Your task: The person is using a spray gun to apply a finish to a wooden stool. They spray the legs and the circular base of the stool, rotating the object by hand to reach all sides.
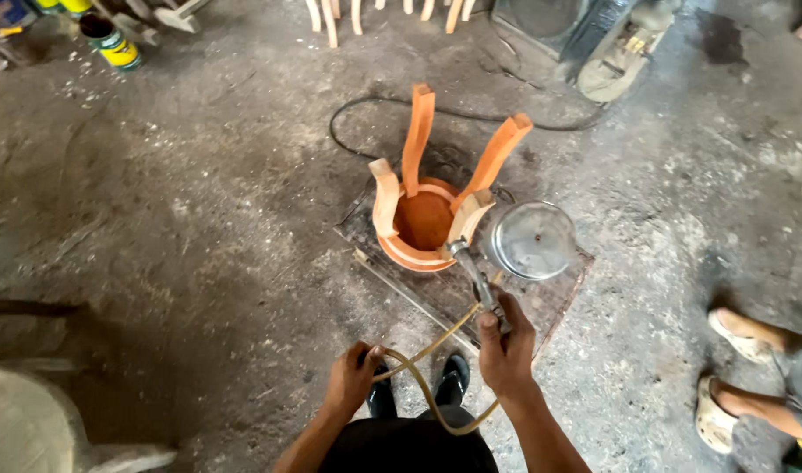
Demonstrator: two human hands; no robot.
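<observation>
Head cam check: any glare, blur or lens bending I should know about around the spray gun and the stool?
Head view: soft, even daylight, with weak shadows on the floor; a pale sheen on the spray gun's metal cup hides its surface detail; the upturned stool, right hand and left hand on the hose look sharp; wide-angle bending stretches the frame edges, smearing the pale object at bottom left.

A single head-worn camera looks steeply down from standing height at the concrete floor, the wearer's own forearms at bottom edge, apparently facing forward.
</observation>
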